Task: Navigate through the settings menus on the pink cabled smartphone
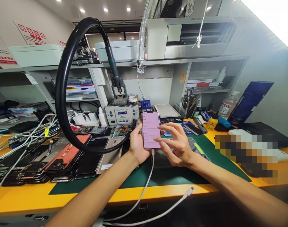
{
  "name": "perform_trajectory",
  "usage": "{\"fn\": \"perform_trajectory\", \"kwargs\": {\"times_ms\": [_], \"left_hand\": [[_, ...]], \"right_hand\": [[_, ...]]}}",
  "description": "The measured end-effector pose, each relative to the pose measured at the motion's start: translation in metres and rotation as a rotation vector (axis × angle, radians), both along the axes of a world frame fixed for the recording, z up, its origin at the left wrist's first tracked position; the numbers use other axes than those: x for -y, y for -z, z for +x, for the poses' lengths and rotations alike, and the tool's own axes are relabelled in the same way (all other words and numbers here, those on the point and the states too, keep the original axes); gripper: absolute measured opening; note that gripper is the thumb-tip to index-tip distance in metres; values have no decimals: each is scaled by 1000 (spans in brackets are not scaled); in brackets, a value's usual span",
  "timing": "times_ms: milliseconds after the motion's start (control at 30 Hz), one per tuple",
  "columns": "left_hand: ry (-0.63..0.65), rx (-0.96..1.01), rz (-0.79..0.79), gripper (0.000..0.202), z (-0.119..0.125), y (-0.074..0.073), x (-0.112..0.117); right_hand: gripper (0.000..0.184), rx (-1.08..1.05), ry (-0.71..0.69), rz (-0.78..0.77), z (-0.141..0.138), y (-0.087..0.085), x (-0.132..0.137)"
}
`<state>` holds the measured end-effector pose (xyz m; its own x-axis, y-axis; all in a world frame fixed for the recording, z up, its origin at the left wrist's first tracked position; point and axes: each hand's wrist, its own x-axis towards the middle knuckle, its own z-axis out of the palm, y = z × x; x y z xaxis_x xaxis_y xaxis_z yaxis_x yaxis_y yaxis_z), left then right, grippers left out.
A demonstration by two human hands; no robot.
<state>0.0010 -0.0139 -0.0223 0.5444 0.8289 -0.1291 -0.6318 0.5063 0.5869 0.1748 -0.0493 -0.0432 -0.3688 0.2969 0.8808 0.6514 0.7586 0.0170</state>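
Observation:
My left hand (138,143) is wrapped round a smartphone (149,129), which it holds upright above the bench. The lit screen is pinkish and shows several lines of text too small to read. A white charging cable (150,176) runs from the phone's lower end down over the bench edge. Over the screen's right side hovers my right hand (177,143), fingers apart and slightly bent, holding nothing. Its fingertips are at the glass; whether they touch it I cannot tell.
Stacks of phone parts (65,154) cover the left, beneath a looping black hose (61,82). Behind the phone stands a hot-air station (122,113). A green mat (219,167) lies on the yellow bench (23,197). A second white cable (167,212) hangs at the front. Bottles (228,104) stand at right.

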Motion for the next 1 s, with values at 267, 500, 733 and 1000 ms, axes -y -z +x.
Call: {"fn": "perform_trajectory", "kwargs": {"times_ms": [267, 500, 733, 1000], "left_hand": [[-34, 47, 15, 58, 1, 4, -1], [-23, 21, 13, 58, 0, 5, 0], [-73, 49, 0, 54, 3, 3, 0], [-28, 79, 13, 55, 3, 4, -1]], "right_hand": [[28, 66, -3, -32, 0, -1, 1], [38, 66, 95, -79, -2, -2, -1], [15, 124, -79, -25, -2, -5, 3], [13, 94, -200, -3, -1, -6, 5]]}}
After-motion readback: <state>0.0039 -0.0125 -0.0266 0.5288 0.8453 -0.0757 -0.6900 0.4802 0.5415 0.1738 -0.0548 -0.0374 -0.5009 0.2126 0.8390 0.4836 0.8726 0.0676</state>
